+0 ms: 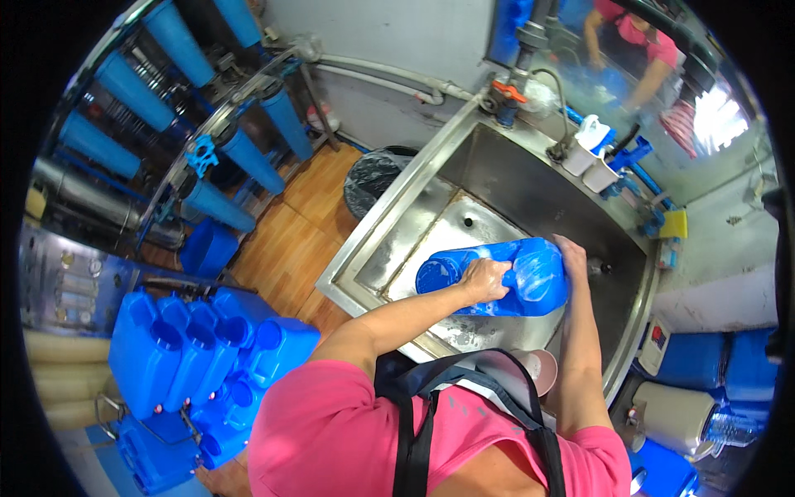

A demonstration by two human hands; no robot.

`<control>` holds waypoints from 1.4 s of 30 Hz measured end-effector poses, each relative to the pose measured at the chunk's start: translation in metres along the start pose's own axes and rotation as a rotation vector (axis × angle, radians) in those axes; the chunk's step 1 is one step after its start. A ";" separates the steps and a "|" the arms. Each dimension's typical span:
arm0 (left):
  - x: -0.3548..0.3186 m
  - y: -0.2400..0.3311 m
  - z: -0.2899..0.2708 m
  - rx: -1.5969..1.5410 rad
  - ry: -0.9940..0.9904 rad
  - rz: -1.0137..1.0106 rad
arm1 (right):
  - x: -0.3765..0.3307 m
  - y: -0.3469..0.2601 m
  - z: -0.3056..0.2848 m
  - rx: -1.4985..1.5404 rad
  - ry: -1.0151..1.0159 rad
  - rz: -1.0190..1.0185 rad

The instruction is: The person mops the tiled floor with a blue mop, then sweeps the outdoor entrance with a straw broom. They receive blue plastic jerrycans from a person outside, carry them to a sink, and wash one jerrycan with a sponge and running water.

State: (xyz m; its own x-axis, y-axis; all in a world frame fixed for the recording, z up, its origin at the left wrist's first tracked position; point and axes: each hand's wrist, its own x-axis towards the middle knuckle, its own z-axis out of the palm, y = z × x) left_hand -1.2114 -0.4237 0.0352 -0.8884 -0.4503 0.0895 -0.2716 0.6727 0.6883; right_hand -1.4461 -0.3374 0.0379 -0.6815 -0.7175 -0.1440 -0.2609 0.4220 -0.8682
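A blue plastic water jug (522, 302) lies on its side over the steel sink (356, 248), with white suds on its surface. Its round mouth or cap end faces left. My left hand (484, 280) is closed around the jug's handle, and suds show on the fingers. Against the jug's right end rests my right hand (573, 255), gripping its edge; some of its fingers are hidden behind the jug. A pink bowl (542, 373) with whitish contents sits at the sink's near side, partly covered by my apron.
Several blue jugs (145, 340) stand at the lower left. Blue filter housings (252, 161) line a rack at the left. A black-lined bin (373, 178) stands beside the sink. White holders (584, 157) and a yellow sponge (675, 224) are along the back ledge. A mirror reflects a person.
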 end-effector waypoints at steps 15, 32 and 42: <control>-0.008 -0.022 -0.012 -0.142 0.289 -0.318 | -0.035 -0.009 0.056 -0.002 0.365 -0.311; 0.037 -0.029 -0.012 -0.917 0.410 -0.688 | -0.050 0.018 0.127 -0.011 0.417 -0.345; 0.038 -0.033 0.010 -0.952 0.178 -0.673 | -0.047 0.004 0.103 0.100 0.545 -0.334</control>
State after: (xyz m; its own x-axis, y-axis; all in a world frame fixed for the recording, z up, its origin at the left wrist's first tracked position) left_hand -1.2403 -0.4572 0.0087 -0.5870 -0.6734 -0.4495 -0.2136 -0.4067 0.8882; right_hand -1.3448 -0.3593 -0.0082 -0.8308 -0.4060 0.3808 -0.4724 0.1522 -0.8682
